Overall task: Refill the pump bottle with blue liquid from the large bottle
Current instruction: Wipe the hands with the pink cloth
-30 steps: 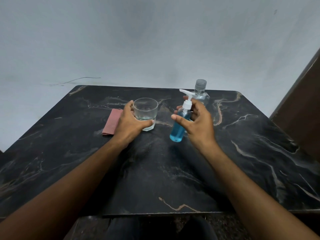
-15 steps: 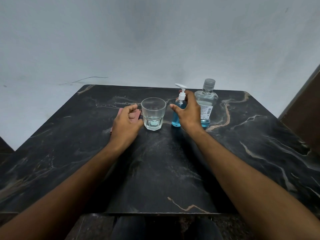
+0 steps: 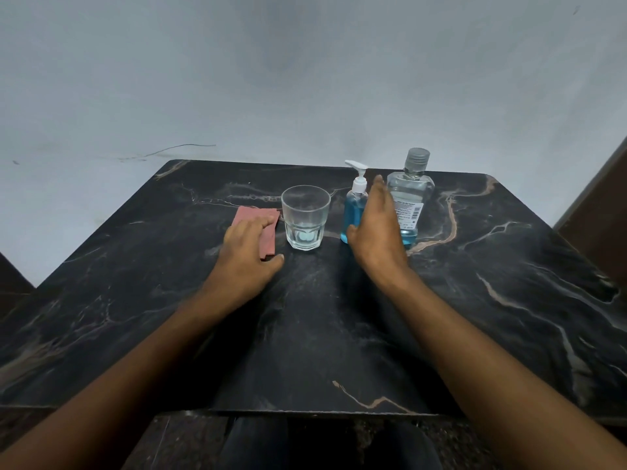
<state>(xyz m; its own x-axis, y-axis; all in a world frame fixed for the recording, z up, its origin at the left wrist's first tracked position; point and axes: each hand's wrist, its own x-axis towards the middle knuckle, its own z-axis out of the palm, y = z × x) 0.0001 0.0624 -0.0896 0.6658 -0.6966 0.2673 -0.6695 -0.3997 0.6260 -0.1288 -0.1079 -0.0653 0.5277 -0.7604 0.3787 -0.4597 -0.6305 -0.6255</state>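
The small pump bottle (image 3: pixel 353 212) stands upright at the back of the table, full of blue liquid, with a white pump head. Right of it stands the large clear bottle (image 3: pixel 411 195) with a grey cap, a white label and a little blue liquid at its bottom. My right hand (image 3: pixel 375 228) is open in front of both bottles, fingers straight, holding neither. My left hand (image 3: pixel 246 256) lies flat and open on the table, fingertips on a pink cloth (image 3: pixel 258 225).
A clear glass tumbler (image 3: pixel 306 217) stands between the cloth and the pump bottle. The black marble table (image 3: pixel 305 334) meets a pale wall at the back. Dark wooden furniture (image 3: pixel 600 215) stands at the right edge.
My right hand set the pump bottle down beside the large bottle and let go of it. My left hand let go of the glass and moved onto the cloth.
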